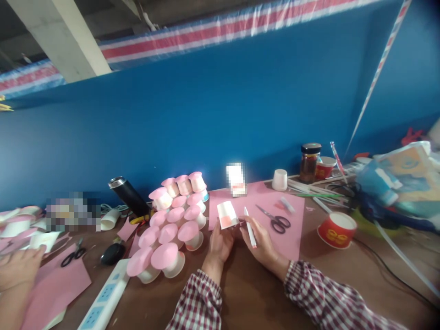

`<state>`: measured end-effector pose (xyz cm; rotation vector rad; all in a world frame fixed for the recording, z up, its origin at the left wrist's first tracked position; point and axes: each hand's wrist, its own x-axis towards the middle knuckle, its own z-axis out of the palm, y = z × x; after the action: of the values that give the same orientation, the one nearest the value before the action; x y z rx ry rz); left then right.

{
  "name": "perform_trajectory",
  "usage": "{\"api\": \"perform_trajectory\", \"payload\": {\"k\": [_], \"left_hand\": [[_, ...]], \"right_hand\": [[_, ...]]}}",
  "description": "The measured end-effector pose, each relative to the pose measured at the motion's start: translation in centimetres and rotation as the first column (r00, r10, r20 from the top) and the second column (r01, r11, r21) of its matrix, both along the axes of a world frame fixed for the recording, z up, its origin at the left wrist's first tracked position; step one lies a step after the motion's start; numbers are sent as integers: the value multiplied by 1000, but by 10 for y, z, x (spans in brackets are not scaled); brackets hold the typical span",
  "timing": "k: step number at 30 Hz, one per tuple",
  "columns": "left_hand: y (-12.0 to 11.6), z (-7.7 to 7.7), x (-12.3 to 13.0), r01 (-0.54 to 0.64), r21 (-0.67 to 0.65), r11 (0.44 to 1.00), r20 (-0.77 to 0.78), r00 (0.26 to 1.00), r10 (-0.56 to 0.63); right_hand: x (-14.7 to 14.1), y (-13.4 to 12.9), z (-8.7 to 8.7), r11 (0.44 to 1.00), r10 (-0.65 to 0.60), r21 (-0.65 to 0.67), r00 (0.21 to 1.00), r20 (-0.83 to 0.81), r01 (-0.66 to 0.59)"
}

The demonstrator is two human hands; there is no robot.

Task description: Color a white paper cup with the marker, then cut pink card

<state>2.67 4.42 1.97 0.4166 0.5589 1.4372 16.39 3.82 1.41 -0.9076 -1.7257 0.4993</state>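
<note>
My left hand (222, 245) is closed around a white paper cup (227, 213) that has a pinkish patch on its side. In my right hand (259, 238) is a white marker (250, 229), gripped beside the cup, its upper end pointing up and left. Both hands are over the near part of a pink paper sheet (292, 236). On that sheet, right of my right hand, lie black-handled scissors (277, 221). To the left of my left hand stand several paper cups topped with pink paper discs (165, 255).
A white power strip (105, 298) and a black mouse (112, 253) lie left. Behind stands a black flask (129, 197). A red paper bowl (337, 230), a dark jar (310, 164) and a white cup (279, 179) are right. Another person's hand (20, 268) is at far left.
</note>
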Motion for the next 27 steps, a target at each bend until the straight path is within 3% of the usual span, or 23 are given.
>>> {"api": "perform_trajectory", "payload": {"k": [5, 9, 16, 19, 25, 27], "left_hand": [[-3, 5, 2, 27, -10, 1000, -52, 998, -28], [-3, 7, 3, 61, -19, 998, -7, 998, -61], [-2, 0, 4, 47, -46, 998, 30, 999, -45], [-2, -5, 6, 32, -20, 999, -55, 998, -33], [3, -11, 4, 146, 45, 988, -225, 965, -133], [6, -11, 0, 172, 66, 983, -268, 952, -149]], "right_hand": [[0, 0, -1, 1000, 9, 7, 1000, 11, -9], [0, 2, -4, 1000, 2, 17, 1000, 17, -2], [1, 3, -8, 998, -36, 51, 998, 60, 33], [2, 4, -9, 999, -27, 47, 998, 55, 24], [2, 5, -22, 965, -182, 209, 979, 95, 159], [2, 6, -27, 958, -227, 203, 968, 106, 202]]}}
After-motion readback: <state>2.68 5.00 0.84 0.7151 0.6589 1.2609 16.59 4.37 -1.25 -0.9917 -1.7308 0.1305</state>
